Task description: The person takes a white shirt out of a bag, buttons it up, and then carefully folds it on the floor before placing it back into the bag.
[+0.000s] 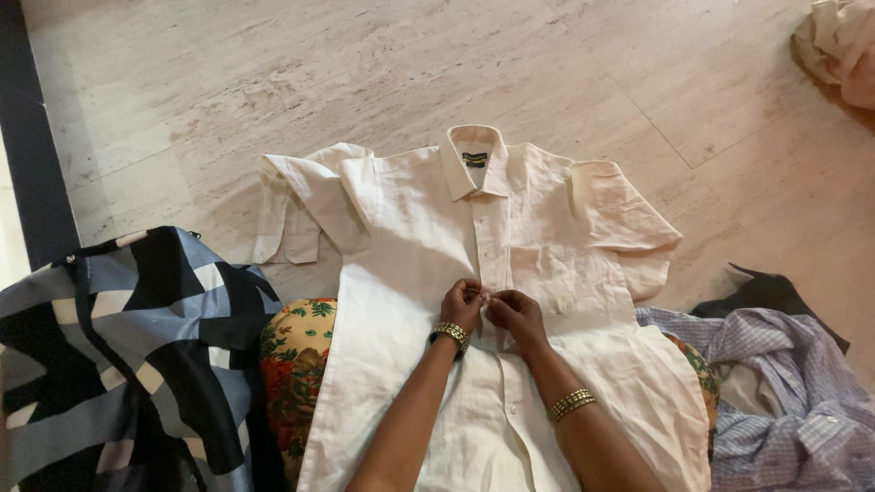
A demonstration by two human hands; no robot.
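A cream short-sleeved shirt (410,228) lies spread face up on the marble floor, collar at the far end, its lower part draped over my lap. My left hand (463,305) and my right hand (516,314) meet at the shirt's front placket near its middle. Both pinch the fabric there with their fingertips touching each other. A gold bangle sits on each wrist. The left sleeve is folded over itself; the right sleeve lies flat.
A blue, black and white patterned cloth (118,355) is heaped at the left. A light blue checked shirt (784,392) lies at the right, over a dark garment (775,292). Another cream cloth (843,46) sits at the top right corner. My floral-clad knee (296,364) shows beneath the shirt.
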